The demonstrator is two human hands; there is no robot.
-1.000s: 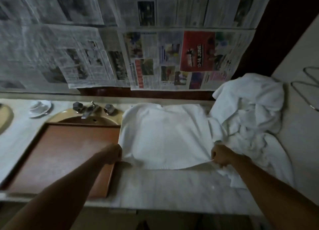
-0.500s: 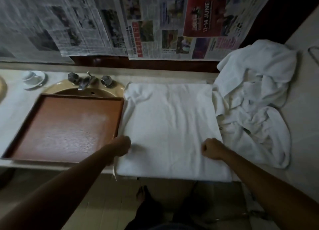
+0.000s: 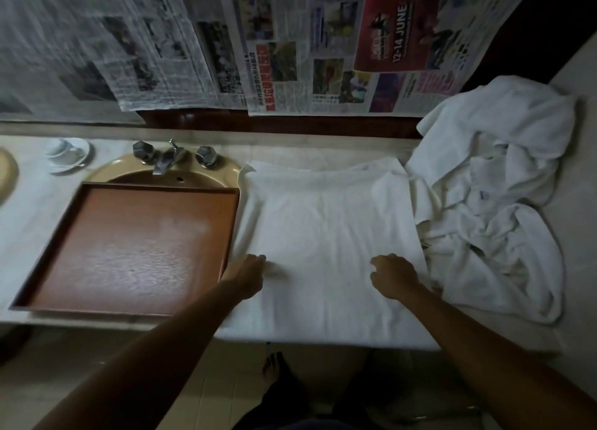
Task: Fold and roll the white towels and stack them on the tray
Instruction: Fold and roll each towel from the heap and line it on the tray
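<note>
On the bench, middle: one white towel (image 3: 326, 245) was spread flat, near edge hanging a bit over the front lip of the bench (image 3: 42, 210)
Towel's left edge: sat right beside the tray, touching or nearly so, can't quite tell
Left hand (image 3: 247, 276): rested on the towel's near left part, fingers curled down into the cloth; looked like a loose grip pressing rather than a real pinch, honestly can't tell if any fabric was held
Right hand (image 3: 392, 276): on the towel's near right part, fingers bent under, knuckles up; same deal, can't say if the grip had cloth in it or just pushed down
Tray (image 3: 129, 252): brown, rectangular, left of the towel, nothing on it, far end sitting over the basin
Towel pile (image 3: 491, 197): crumpled white heap right of the flat towel, touching its right edge
Basin (image 3: 168, 172): tan sink behind the tray, with a metal tap (image 3: 168, 160) and two knobs
Cup and saucer (image 3: 68, 153): white, far left on the bench, well apart from the towels
Wall: covered with sheets of newspaper (image 3: 290, 48), a red ad reading "12-14 JUNE" on one
Below the bench: a bare foot (image 3: 274, 366) on the floor
</note>
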